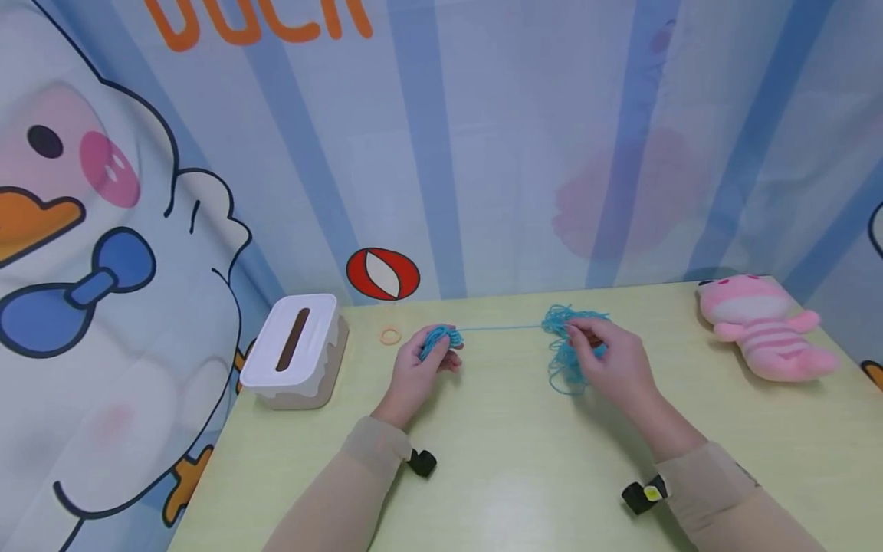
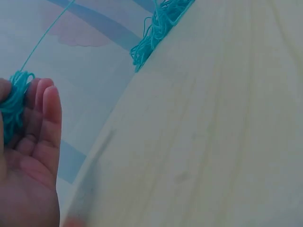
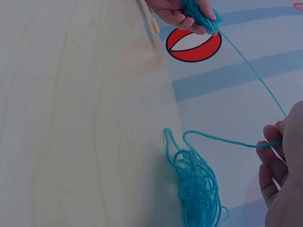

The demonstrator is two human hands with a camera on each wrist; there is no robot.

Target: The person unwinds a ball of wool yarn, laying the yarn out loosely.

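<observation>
A small folded bundle of blue yarn (image 1: 441, 339) is held between the thumb and fingers of my left hand (image 1: 414, 372). From it a single strand (image 1: 500, 328) runs taut across to my right hand (image 1: 617, 364), whose thumb and fingertips pinch the yarn. Beside and beneath the right hand lies a loose, tangled heap of the same yarn (image 1: 567, 364). In the right wrist view, the looped heap (image 3: 196, 189) sends one strand up to the right fingers (image 3: 274, 165). The left wrist view shows the bundle (image 2: 16, 106) against the left palm.
A white-lidded box (image 1: 297, 345) with a brown slot stands at the table's left. A thin orange ring (image 1: 390, 335) lies between it and my left hand. At the right rests a pink striped plush toy (image 1: 766, 328). A printed curtain (image 1: 497, 153) hangs behind the table.
</observation>
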